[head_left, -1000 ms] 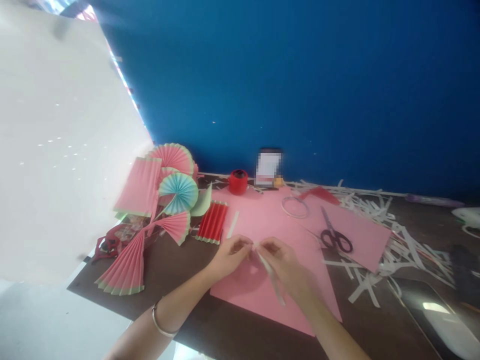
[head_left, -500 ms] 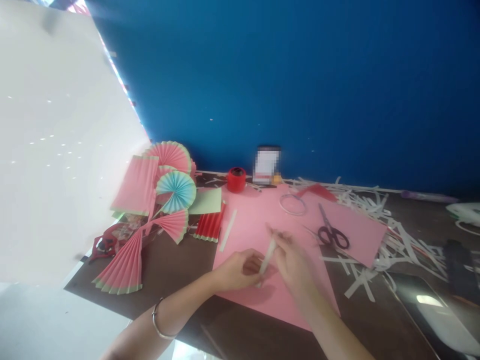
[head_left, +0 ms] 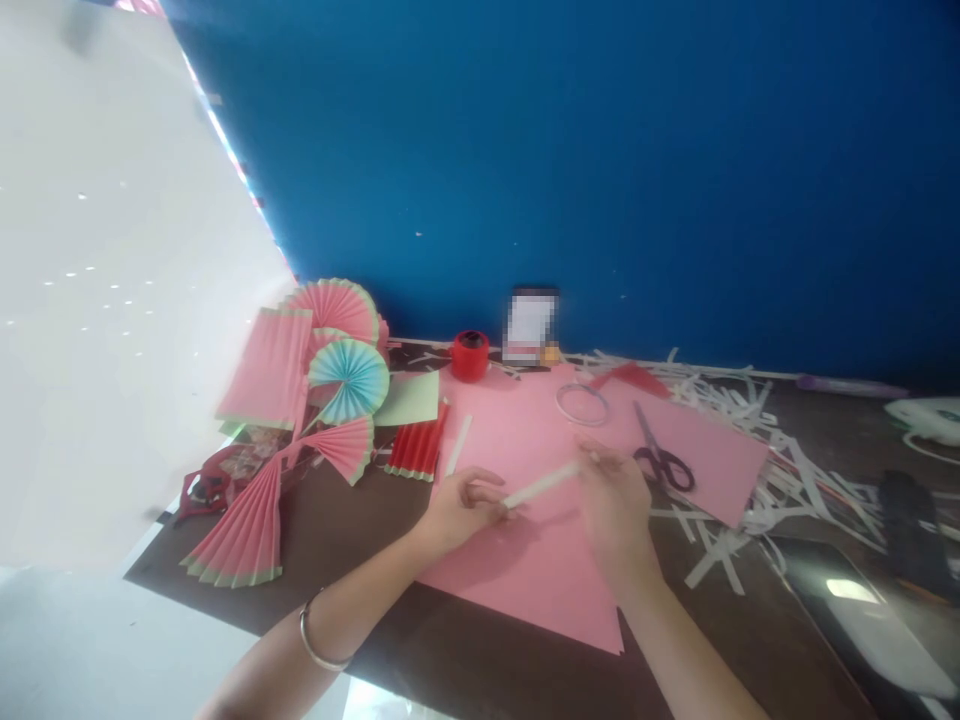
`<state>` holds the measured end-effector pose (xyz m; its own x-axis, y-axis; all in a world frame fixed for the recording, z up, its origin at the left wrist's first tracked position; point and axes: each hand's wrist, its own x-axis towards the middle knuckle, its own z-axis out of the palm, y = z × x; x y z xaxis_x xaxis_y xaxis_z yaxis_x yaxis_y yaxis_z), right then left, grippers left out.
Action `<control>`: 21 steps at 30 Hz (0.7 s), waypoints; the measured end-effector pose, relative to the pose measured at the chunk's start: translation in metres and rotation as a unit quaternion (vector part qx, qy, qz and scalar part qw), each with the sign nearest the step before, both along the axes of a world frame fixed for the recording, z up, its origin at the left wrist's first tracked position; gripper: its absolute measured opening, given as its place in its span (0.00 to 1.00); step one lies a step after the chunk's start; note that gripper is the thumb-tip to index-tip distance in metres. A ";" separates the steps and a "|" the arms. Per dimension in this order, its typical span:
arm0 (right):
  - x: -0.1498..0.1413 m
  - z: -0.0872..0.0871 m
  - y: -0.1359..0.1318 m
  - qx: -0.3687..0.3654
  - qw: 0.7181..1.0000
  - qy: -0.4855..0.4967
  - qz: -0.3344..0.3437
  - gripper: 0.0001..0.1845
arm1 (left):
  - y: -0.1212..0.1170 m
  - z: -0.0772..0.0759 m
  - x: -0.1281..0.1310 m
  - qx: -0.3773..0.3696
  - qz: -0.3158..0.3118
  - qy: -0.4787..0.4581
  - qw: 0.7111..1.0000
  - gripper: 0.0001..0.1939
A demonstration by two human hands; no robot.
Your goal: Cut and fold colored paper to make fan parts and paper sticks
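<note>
Between my hands a narrow whitish paper strip [head_left: 541,487] is stretched above a large pink paper sheet [head_left: 555,580]. My left hand [head_left: 466,510] pinches the strip's lower left end. At the upper right end, my right hand [head_left: 616,495] grips it with closed fingers. A second pale strip [head_left: 459,445] lies along the left side of the pink sheet. Dark-handled scissors [head_left: 664,460] rest just right of my right hand, and a clear ring [head_left: 582,404] lies beyond it on the sheet.
Pleated pink fans [head_left: 247,520] and a blue pleated fan [head_left: 349,380] stand at the left. A red tape roll [head_left: 470,357] and a phone-like upright object [head_left: 531,325] are near the blue wall [head_left: 562,150]. Paper scraps [head_left: 795,490] and a dark glossy device [head_left: 847,600] lie at right.
The strip has turned from steep to a shallow slant and shows more of its length. My right hand has moved right and my left hand slightly up and left.
</note>
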<state>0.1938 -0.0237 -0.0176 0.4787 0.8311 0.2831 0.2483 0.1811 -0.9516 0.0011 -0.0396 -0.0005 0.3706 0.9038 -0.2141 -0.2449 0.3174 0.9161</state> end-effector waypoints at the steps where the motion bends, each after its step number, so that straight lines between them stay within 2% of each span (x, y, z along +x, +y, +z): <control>1: -0.003 0.005 -0.003 0.004 0.998 -0.048 -0.033 0.18 | 0.000 0.001 -0.001 -0.004 0.004 -0.007 1.000 0.21; 3: -0.010 0.019 -0.010 0.045 0.975 -0.209 -0.067 0.17 | 0.000 0.002 -0.002 -0.009 0.010 -0.019 1.000 0.22; 4: -0.013 0.027 -0.014 0.077 0.955 -0.280 -0.054 0.14 | 0.000 0.003 -0.003 -0.009 0.013 -0.021 1.000 0.22; 7: -0.020 0.039 -0.024 0.151 0.882 -0.437 0.091 0.07 | 0.001 0.004 -0.005 0.003 0.028 -0.020 0.999 0.23; 9: -0.022 0.038 -0.028 0.164 0.840 -0.480 0.194 0.09 | 0.001 0.004 -0.007 0.021 0.036 -0.015 0.999 0.23; 10: -0.022 0.035 -0.029 0.158 0.828 -0.486 0.232 0.10 | 0.002 0.003 -0.007 0.031 0.038 -0.012 0.999 0.22; 13: -0.022 0.025 -0.030 0.139 0.814 -0.492 0.275 0.14 | 0.002 0.002 -0.008 0.064 0.042 0.000 0.997 0.20; 18: -0.021 0.023 -0.031 0.150 0.774 -0.552 0.270 0.15 | 0.001 0.003 -0.009 0.094 0.038 0.032 0.994 0.18; 21: -0.022 0.026 -0.032 0.149 0.782 -0.541 0.273 0.14 | 0.000 0.004 -0.009 0.092 0.036 0.043 0.994 0.17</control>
<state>0.1720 -0.0556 0.0088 -0.5766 0.6488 0.4965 0.6872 0.7138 -0.1348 -0.0077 -0.0397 0.0033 0.2909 0.9542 -0.0698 -0.1795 0.1261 0.9756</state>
